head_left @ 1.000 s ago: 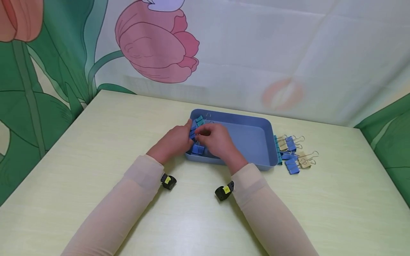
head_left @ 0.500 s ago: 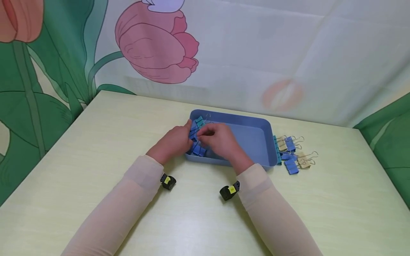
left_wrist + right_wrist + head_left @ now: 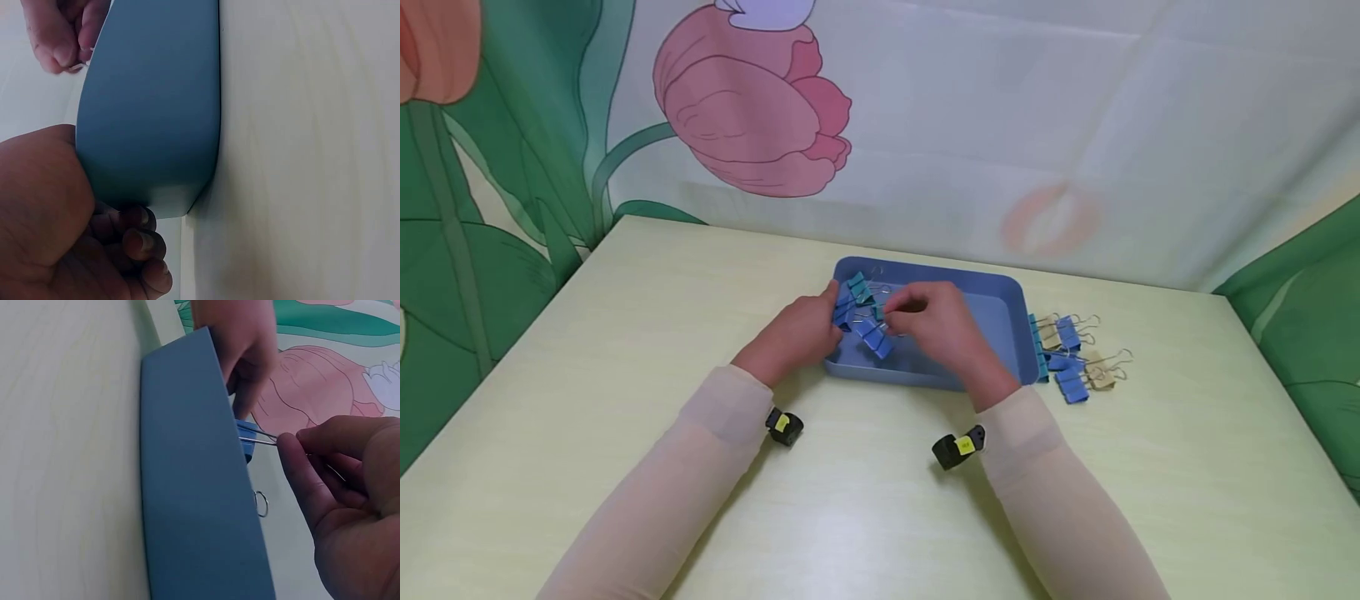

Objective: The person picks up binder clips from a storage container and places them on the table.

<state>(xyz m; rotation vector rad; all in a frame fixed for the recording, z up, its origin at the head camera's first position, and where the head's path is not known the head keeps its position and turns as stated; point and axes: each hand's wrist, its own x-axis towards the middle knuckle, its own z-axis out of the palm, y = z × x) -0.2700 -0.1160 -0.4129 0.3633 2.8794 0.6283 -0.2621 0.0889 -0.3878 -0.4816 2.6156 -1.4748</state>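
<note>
At its left end, my left hand (image 3: 793, 336) grips the blue tray (image 3: 925, 379); in the left wrist view, that hand's fingers (image 3: 147, 244) curl by the tray's outer wall. Over the tray, my right hand (image 3: 936, 321) pinches the wire handles of a blue binder clip (image 3: 247, 439) between thumb and forefinger. In the head view a tilted blue clip (image 3: 874, 337) lies just left of those fingertips. Beside the left hand are a blue clip (image 3: 842, 312) and a teal clip (image 3: 859, 287). Part of another teal piece shows by the right fingertips.
Right of the tray lies a loose group of binder clips: a teal clip (image 3: 1039, 350) against the tray wall, blue clips (image 3: 1072, 386) and beige clips (image 3: 1101, 372). A flower-printed curtain (image 3: 925, 125) hangs behind the pale table (image 3: 865, 500).
My right hand has moved right, and the front blue clip has shifted right and tilted. My left hand stays at the tray's left end. The head view has turned slightly.
</note>
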